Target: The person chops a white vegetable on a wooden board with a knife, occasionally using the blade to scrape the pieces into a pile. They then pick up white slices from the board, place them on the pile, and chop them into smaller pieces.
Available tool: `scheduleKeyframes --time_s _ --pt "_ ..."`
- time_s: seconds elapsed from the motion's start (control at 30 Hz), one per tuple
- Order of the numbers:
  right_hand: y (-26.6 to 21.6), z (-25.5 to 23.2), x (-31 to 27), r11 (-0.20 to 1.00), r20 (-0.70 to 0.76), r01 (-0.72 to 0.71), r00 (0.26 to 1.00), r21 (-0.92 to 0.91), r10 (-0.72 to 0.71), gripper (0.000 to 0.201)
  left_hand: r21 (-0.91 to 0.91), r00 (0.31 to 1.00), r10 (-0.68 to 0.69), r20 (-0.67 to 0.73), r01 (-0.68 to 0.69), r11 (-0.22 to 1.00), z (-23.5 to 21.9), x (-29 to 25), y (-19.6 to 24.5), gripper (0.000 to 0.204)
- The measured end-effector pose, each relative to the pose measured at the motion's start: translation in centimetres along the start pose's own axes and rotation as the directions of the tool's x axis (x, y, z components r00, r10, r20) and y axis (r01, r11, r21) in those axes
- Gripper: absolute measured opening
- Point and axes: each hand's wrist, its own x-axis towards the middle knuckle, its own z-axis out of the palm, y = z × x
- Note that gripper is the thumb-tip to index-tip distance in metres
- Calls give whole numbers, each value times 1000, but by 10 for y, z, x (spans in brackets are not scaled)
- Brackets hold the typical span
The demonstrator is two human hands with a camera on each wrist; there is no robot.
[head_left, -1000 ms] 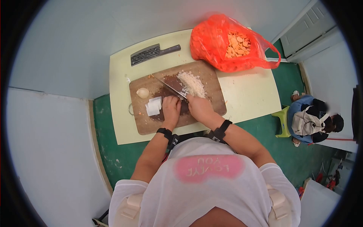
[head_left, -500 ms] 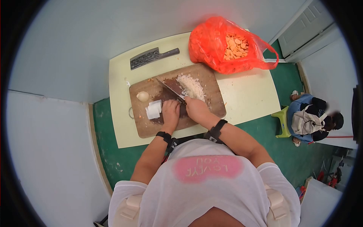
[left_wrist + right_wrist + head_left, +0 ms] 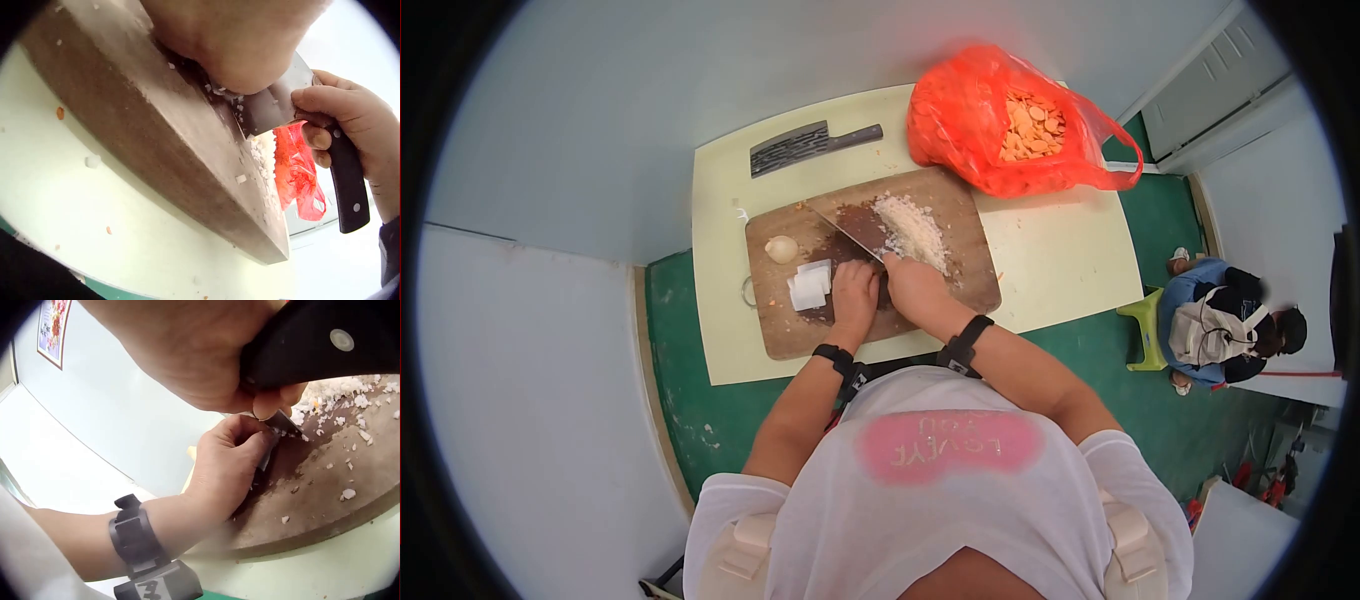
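My right hand grips the black riveted handle of a broad-bladed kitchen knife. Its blade slants over the wooden chopping board, right beside the left fingers. My left hand is on the board with fingers and thumb drawn in, holding a whitish vegetable piece against the blade; most of that piece is hidden. Flat white vegetable slices lie just left of this hand. Beyond the blade is a heap of finely chopped pale bits. A round, pale, peeled vegetable sits at the board's left.
A dark patterned cleaver lies on the pale table behind the board. At the back right stands a red plastic bag of orange slices. Crumbs dot the board and table. A person sits on a green stool to the right.
The knife blade tilted to show more of its face, then turned back to a thin line. My right hand shifted slightly left; the left hand stays in place on the board.
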Motion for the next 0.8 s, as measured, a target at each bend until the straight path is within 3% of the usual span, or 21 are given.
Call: scheduleKeyframes --time_s 0.2,0.33,0.5,0.63,0.8 --pt "10 -9 -10 997 -51 49 998 57 -46 12 -37 999 -23 -32 22 999 -2 1 3 10" --pt "10 -6 -14 997 -5 79 997 18 -78 11 4 1000 -8 -25 8 1000 3 0 -4 16" --pt "3 0 -4 997 -7 55 998 45 -55 12 17 1000 -13 14 12 1000 -1 0 0 15" --pt "7 1 2 999 -4 30 1000 30 -29 11 -43 999 1 -42 -2 999 -2 1 2 12" --pt "9 -10 -11 997 -10 25 1000 74 -24 12 -61 998 -60 2 60 996 -5 1 4 10"
